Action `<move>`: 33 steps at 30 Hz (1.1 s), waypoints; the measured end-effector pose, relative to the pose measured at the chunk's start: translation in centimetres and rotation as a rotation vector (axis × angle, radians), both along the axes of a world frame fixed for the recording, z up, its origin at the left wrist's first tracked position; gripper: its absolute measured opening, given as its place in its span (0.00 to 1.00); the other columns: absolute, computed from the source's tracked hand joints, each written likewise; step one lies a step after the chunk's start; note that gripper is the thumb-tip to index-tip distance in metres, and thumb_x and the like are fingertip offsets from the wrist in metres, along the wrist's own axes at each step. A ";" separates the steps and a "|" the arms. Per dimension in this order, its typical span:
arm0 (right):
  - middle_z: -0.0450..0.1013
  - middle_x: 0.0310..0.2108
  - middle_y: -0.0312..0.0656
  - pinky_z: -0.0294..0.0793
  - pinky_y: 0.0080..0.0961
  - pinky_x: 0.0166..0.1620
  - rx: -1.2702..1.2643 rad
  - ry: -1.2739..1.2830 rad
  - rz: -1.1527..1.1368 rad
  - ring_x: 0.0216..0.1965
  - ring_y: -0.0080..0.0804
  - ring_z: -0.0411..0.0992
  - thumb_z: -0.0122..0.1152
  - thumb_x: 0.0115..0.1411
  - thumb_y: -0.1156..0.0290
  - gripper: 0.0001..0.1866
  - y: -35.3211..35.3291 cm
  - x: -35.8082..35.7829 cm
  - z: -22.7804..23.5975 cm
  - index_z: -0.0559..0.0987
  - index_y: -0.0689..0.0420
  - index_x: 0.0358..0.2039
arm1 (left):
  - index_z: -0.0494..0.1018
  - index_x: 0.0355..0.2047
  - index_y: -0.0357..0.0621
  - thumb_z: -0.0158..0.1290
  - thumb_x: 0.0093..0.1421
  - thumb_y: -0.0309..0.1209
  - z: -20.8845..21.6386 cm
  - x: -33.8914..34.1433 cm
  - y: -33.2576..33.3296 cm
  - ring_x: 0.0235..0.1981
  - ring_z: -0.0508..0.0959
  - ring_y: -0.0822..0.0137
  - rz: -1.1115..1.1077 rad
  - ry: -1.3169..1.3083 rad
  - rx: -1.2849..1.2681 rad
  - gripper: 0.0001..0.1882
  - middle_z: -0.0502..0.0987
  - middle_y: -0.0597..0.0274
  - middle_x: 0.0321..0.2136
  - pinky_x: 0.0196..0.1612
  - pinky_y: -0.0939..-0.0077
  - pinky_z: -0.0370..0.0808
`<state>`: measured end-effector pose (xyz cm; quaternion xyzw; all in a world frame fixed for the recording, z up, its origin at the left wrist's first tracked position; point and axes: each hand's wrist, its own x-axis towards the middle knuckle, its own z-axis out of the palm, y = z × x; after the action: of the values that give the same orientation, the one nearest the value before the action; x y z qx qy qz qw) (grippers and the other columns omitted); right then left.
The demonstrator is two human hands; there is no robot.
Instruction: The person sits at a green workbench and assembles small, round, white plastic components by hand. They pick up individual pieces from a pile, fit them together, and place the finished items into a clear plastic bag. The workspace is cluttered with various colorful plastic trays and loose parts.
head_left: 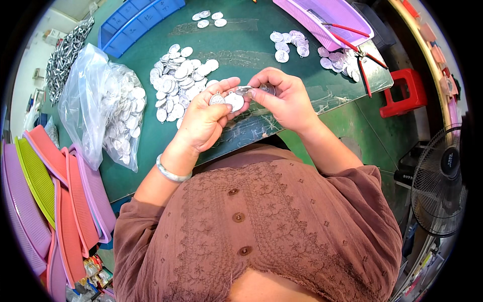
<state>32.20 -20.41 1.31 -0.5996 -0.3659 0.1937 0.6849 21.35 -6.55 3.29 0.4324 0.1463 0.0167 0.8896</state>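
Note:
My left hand [204, 121] is closed on a few round silver medallions [234, 101] with small loops on their rims. Just to its right, my right hand [282, 98] pinches another silver medallion [244, 90] between thumb and forefinger, and one more disc shows partly inside its curled fingers. Both hands meet over the front edge of the green table [241, 38]. Beyond the left hand spreads a heap of the same medallions [176, 80]. A clear plastic bag [85, 100] full of them lies further left.
Smaller medallion groups [289, 44] lie at the far middle and right. Red-handled pliers [365, 75] rest near the right corner by a purple basket [322, 20]. A blue bin [138, 25] stands far left, stacked baskets [65, 201] near left. Right: red stool [405, 93], black fan [437, 176].

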 end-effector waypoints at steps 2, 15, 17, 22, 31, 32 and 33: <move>0.69 0.26 0.34 0.65 0.16 0.30 0.031 0.179 0.041 0.26 0.19 0.65 0.57 0.48 0.78 0.04 0.1 0.0 0.2 0.74 0.63 0.27 | 0.61 0.48 0.31 0.40 0.52 0.14 0.0 0.0 -0.1 0.42 0.72 0.62 0.006 -0.002 0.012 0.20 0.68 0.51 0.41 0.48 0.71 0.70; 0.67 0.22 0.33 0.59 0.10 0.19 0.020 0.619 0.112 0.18 0.15 0.62 0.58 0.50 0.76 0.07 -0.1 0.6 1.2 0.71 0.64 0.29 | 0.63 0.45 0.33 0.42 0.55 0.18 0.0 0.1 0.2 0.38 0.74 0.63 0.029 0.069 0.041 0.15 0.71 0.53 0.38 0.44 0.73 0.73; 0.67 0.21 0.33 0.59 0.10 0.19 0.019 0.644 0.109 0.18 0.15 0.62 0.57 0.50 0.76 0.07 0.0 0.7 1.1 0.71 0.64 0.29 | 0.63 0.45 0.33 0.43 0.55 0.18 -0.1 0.1 0.3 0.38 0.74 0.63 0.031 0.071 0.048 0.16 0.71 0.54 0.37 0.43 0.73 0.73; 0.67 0.20 0.34 0.59 0.11 0.19 -0.012 0.662 0.095 0.18 0.16 0.62 0.57 0.50 0.76 0.07 0.0 1.3 0.8 0.71 0.64 0.29 | 0.63 0.46 0.35 0.46 0.55 0.19 -0.3 0.1 0.5 0.37 0.75 0.64 0.030 0.076 0.054 0.17 0.71 0.54 0.36 0.41 0.76 0.74; 0.71 0.23 0.38 0.66 0.22 0.27 -0.515 -0.460 -0.438 0.22 0.23 0.66 0.58 0.47 0.72 0.09 -0.4 7.6 -0.6 0.74 0.63 0.28 | 0.64 0.46 0.35 0.47 0.54 0.20 0.0 0.0 0.7 0.37 0.74 0.65 0.048 0.079 0.107 0.17 0.72 0.55 0.36 0.39 0.78 0.75; 0.71 0.24 0.42 0.67 0.24 0.30 -0.571 -0.565 -0.468 0.24 0.28 0.68 0.57 0.47 0.72 0.09 -0.5 8.2 -0.7 0.74 0.63 0.29 | 0.64 0.46 0.35 0.48 0.54 0.20 0.0 0.0 0.6 0.37 0.74 0.65 0.048 0.075 0.108 0.17 0.72 0.55 0.36 0.39 0.78 0.75; 0.72 0.25 0.45 0.68 0.27 0.33 -0.625 -0.671 -0.497 0.26 0.34 0.70 0.55 0.47 0.72 0.09 -0.6 8.8 -1.0 0.74 0.64 0.29 | 0.64 0.46 0.35 0.48 0.54 0.20 0.1 0.0 0.6 0.37 0.74 0.64 0.048 0.071 0.108 0.17 0.72 0.55 0.37 0.39 0.78 0.75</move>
<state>40.95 -21.03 0.30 -0.8734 -0.3364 -0.0775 0.3435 21.38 -5.98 3.39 0.4767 0.1869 0.0305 0.8584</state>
